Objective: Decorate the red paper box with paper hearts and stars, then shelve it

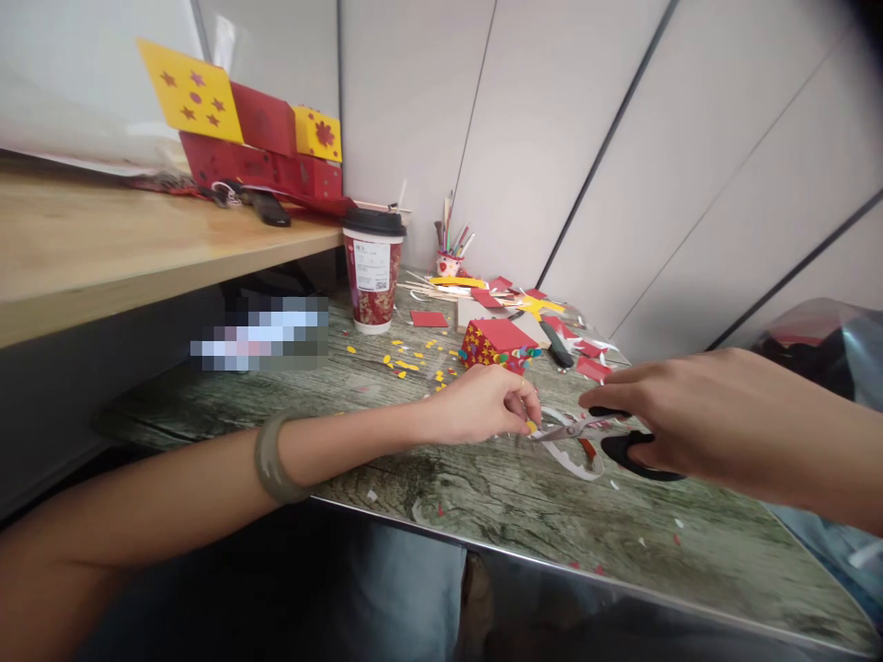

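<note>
In my right hand (690,423) is a pair of scissors (576,428) with black handles; its blades point left toward my other hand. My left hand (487,403) pinches a small yellow paper piece (531,428) between thumb and fingertips, close to the blade tips. Under the blades lies a curled white paper strip (572,464). Just behind my left hand sits a red paper box (498,344) decorated with yellow stars and coloured dots. Small yellow paper cut-outs (404,364) are scattered to its left.
A lidded paper cup (373,271) stands at the back left, beside a raised wooden shelf (138,248) bearing red and yellow boxes (262,119). Behind are a pen holder (449,264), red paper scraps (429,318) and a dark-handled cutter (556,344). A wall closes the far side.
</note>
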{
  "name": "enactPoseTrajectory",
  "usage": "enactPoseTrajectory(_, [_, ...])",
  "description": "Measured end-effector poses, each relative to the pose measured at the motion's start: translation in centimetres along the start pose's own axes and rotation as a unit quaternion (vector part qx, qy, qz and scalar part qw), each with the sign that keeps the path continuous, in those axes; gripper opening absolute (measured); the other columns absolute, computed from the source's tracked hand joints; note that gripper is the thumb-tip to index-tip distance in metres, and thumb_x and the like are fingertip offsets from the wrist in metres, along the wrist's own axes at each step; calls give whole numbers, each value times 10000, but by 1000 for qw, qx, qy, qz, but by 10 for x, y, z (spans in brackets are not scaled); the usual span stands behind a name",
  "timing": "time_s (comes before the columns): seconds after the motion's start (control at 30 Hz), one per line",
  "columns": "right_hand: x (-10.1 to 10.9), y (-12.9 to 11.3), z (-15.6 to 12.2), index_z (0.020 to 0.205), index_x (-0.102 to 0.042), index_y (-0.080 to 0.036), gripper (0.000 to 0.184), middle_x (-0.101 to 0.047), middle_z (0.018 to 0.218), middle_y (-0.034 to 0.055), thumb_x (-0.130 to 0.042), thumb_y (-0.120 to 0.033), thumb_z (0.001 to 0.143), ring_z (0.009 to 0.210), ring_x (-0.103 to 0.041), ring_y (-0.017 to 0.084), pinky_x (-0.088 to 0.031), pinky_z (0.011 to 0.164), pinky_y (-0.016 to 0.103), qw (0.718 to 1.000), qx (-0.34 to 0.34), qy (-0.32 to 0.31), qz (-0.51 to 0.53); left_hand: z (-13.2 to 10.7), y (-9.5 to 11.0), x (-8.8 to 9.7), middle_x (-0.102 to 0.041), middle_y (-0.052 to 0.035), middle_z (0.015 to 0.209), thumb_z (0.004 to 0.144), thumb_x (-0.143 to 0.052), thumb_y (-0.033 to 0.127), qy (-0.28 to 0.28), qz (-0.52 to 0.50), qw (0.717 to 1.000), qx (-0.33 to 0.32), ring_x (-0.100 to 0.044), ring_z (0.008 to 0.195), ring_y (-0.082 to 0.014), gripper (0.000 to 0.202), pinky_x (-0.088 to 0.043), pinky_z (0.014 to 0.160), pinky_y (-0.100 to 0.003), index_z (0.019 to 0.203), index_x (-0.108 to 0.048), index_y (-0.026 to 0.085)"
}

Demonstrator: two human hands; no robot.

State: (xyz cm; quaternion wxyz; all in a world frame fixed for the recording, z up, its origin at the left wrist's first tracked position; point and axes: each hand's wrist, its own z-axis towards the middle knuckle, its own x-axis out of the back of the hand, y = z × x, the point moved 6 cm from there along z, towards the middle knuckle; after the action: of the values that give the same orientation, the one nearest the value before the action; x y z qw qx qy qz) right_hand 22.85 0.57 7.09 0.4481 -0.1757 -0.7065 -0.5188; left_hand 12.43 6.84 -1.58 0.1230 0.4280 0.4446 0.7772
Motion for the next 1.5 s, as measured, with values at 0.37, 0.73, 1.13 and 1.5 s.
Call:
enactPoseTrajectory(0.37, [-1, -3, 9, 945, -622, -318, 328, -658, 805, -2, -571, -211, 639, 597, -581, 199, -148, 453, 252, 997, 6, -70, -34, 0, 1, 2, -654, -37, 719, 706, -616, 184, -1, -6, 1000, 3, -586, 670, -113, 150, -409, 608, -219, 835, -653, 118])
enactPoseTrajectory(0.73, [4, -4, 9, 964, -630, -329, 369, -659, 773, -12, -595, -197, 621, 577, -575, 196, -148, 443, 260, 997, 7, -60, -42, 0, -1, 2, -662, -41, 734, 703, -613, 197, -5, -16, 1000, 5, -591, 677, -123, 155, -403, 596, -228, 836, -653, 127])
enactPoseTrajectory(1.13, [7, -7, 13, 852, -639, -311, 290, -636, 656, -28, -628, -163, 602, 504, -541, 166, -114, 427, 257, 998, 19, -38, -43, -1, 0, 2, -662, -41, 727, 702, -619, 177, -7, -17, 1000, -2, -597, 673, -122, 144, -405, 591, -222, 832, -651, 122])
enactPoseTrajectory(1.5, [11, -8, 15, 732, -599, -267, 166, -572, 548, -22, -650, -145, 631, 507, -542, 171, -141, 437, 262, 997, 37, -47, -42, 2, -3, 4, -657, -35, 715, 685, -640, 166, -4, -24, 1000, 13, -584, 667, -121, 146, -408, 605, -230, 823, -657, 123])
